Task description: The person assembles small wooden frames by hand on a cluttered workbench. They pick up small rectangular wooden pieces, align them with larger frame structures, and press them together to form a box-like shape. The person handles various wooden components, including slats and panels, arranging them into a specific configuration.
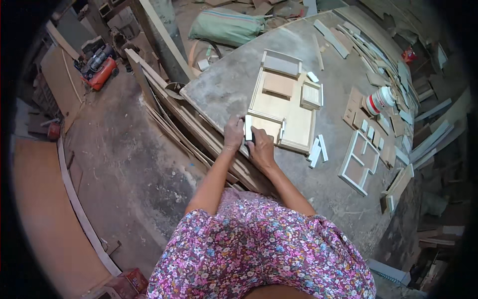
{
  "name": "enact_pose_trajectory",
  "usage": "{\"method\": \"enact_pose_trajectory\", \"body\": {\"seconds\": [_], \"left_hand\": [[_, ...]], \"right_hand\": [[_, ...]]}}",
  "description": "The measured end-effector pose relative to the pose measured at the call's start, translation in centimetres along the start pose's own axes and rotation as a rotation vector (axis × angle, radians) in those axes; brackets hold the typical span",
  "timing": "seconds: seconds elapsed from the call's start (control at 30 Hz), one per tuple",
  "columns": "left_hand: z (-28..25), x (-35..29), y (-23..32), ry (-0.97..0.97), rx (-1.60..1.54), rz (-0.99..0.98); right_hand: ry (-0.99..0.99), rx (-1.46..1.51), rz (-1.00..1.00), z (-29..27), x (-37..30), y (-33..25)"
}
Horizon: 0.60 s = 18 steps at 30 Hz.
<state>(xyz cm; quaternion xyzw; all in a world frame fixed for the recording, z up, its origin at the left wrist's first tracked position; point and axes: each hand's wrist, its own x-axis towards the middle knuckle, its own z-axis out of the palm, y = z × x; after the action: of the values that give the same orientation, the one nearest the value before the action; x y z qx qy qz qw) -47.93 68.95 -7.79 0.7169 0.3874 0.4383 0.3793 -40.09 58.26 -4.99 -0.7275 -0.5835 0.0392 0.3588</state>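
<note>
On the far left, a red compressor [102,73] stands on the floor. Long boards [172,117] lean beside the grey table [219,82]. At the table's near edge, the left hand [233,133] lies against a white strip [248,128] with its fingers bent; whether it grips, I cannot tell. The strip is at the near left corner of a wooden tray [294,122]. The right hand [262,147] curls around a mostly hidden dark object [251,142] just beside the strip. Farther right lie loose sticks [323,148], a divided frame [354,159] and a white bottle [382,101].
</note>
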Motion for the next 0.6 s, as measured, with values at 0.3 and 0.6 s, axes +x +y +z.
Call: {"method": "enact_pose_trajectory", "body": {"seconds": [0.3,0.6], "left_hand": [[0.9,-0.3,-0.1,0.012,0.021,-0.041],[-0.8,-0.9,-2.4,-0.035,-0.437,-0.303]], "right_hand": [[-0.013,0.004,-0.087,0.6,1.5,2.2],[0.034,0.141,-0.154,0.5,0.3,2.3]]}}
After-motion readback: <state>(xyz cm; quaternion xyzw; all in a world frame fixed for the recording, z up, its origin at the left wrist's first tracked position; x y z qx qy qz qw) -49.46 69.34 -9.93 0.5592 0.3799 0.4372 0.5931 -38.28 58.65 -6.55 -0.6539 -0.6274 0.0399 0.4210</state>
